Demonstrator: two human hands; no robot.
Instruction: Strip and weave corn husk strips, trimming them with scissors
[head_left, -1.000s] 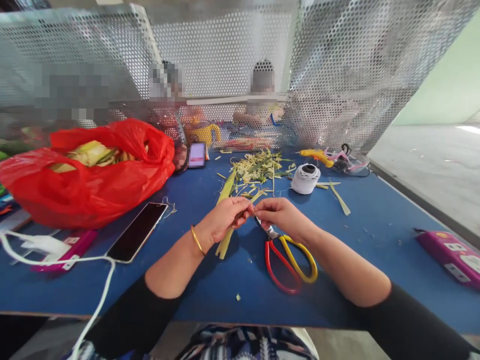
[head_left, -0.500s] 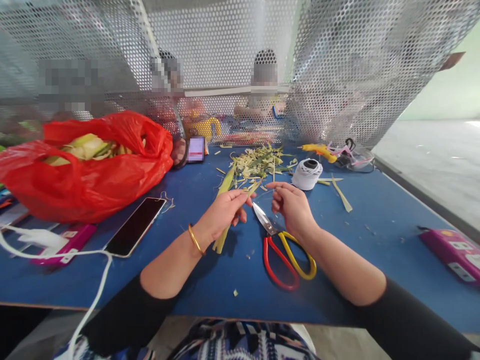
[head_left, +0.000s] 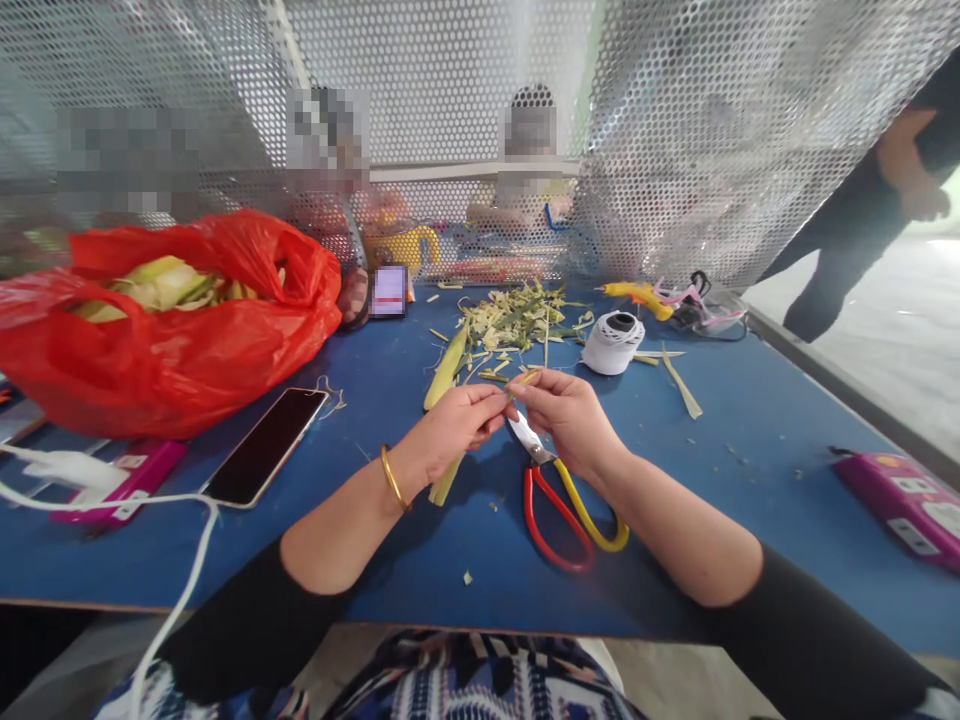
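My left hand [head_left: 452,428] is closed around a bundle of yellow-green leaf strips [head_left: 444,482] that sticks out below the fist toward me. My right hand [head_left: 564,412] pinches the top end of the same strips, its fingertips meeting those of the left hand. Red-and-yellow-handled scissors [head_left: 570,500] lie on the blue table [head_left: 750,450] just under my right wrist, blades pointing away. A spool of white thread [head_left: 612,341] stands beyond my right hand. Leaf trimmings [head_left: 517,320] are piled behind both hands.
A red plastic bag [head_left: 180,340] full of leaves sits at the left, with a phone [head_left: 264,445] and white cable [head_left: 172,610] beside it. Pink cases lie at both sides [head_left: 900,500]. A perforated metal screen [head_left: 675,130] backs the table. A person [head_left: 862,220] stands at right.
My right hand has come back to the strips and now pinches them beside the left hand. A person in dark clothes has come into view at the right.
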